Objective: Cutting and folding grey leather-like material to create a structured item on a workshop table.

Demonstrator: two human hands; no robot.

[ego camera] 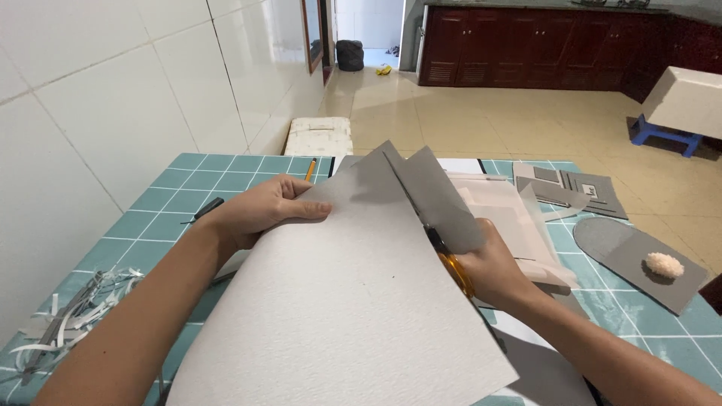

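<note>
Midway: scissors point(450, 259), gripped in the right hand point(492, 267), have cut partway into the large grey sheet point(353, 301) raised over the tiled table point(150, 203); most remains uncut. Left hand point(263, 210) pinches the sheet's upper edge. Trimmed strips point(68, 316) lie left.

Matt paper against glossy tile

The big sheet point(338, 301) in hand looks like thick paper, matt with a faint grainy texture; the flap point(440, 199) split off it is grey and dull; the scissors point(453, 269) show a glossy orange plastic handle; the tabletop point(150, 199) is teal tiled, smooth with a slight sheen; the wall point(113, 90) is glossy white tile; the pale tuft point(665, 265) looks fluffy.
</note>
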